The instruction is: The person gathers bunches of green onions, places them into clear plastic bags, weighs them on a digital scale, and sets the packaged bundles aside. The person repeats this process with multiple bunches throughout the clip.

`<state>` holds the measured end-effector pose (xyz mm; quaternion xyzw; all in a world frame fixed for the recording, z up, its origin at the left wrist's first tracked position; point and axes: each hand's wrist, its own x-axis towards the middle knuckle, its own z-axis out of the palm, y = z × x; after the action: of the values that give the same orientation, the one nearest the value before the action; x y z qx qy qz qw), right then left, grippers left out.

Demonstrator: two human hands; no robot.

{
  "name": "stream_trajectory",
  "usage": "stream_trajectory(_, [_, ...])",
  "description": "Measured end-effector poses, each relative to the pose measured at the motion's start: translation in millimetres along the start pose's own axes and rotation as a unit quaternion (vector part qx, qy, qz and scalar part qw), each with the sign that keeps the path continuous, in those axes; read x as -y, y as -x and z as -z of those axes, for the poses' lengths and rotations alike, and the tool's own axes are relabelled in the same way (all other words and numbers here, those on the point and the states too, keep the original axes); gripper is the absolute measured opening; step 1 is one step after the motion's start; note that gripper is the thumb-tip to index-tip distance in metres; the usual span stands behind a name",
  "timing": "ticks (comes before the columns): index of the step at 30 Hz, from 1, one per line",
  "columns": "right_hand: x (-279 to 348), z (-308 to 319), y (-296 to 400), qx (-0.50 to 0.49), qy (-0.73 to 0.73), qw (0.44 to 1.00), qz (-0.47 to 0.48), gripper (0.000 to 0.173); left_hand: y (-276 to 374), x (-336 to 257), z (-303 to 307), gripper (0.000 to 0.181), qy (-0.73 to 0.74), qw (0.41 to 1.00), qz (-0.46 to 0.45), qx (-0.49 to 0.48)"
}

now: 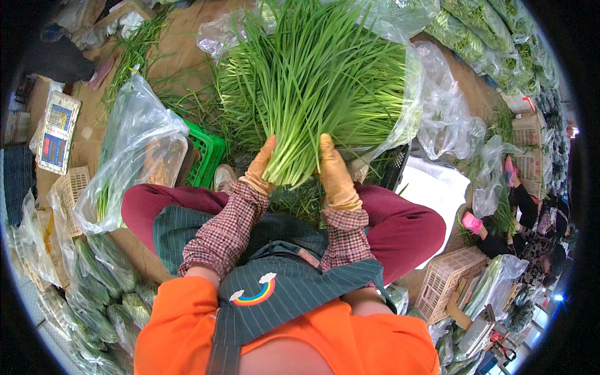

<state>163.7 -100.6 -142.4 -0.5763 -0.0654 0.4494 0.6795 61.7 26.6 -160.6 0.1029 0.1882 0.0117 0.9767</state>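
Observation:
A large bunch of garlic chives [300, 108] rises in front of me, pale cut ends towards my lap and green leaves fanned away. My gloved left hand [258, 168] grips its left side near the cut ends, thumb uppermost. Against the right side is my gloved right hand [337, 176], thumb pointing away from me; the fingers under the bunch are hidden. Behind and beneath lies a bigger heap of chives [384, 89], partly inside a clear plastic bag [412, 101].
To the left are a green plastic crate [204, 152], a clear bag [136, 122] and a digital scale [58, 133]. Bagged vegetables [101, 281] lie lower left, with more bagged greens [473, 33] at upper right. A white sheet [433, 187] and beige crate [447, 283] are right, near another person [539, 234].

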Motion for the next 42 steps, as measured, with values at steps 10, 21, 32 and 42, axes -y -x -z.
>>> stream_trajectory(10, [-33, 2, -23, 0.216, -0.093, 0.967, -0.097, 0.053, 11, -33, -30, 0.045, -0.412, 0.890, 0.084, -0.177])
stream_trajectory(21, [-67, -149, -25, 0.161, -0.106, 0.980, 0.050, 0.027, 101, -116, -87, 0.043, -0.386, 0.919, -0.038, -0.069])
stream_trajectory(32, [19, -65, 16, -0.020, -0.159, 0.974, 0.160, 0.030, 83, -53, -49, 0.070, -0.022, 0.983, 0.005, 0.184])
stream_trajectory(42, [83, -78, -23, -0.047, 0.000, 0.966, 0.255, 0.024, 82, -40, -31, 0.077, 0.016, 0.960, 0.023, 0.278])
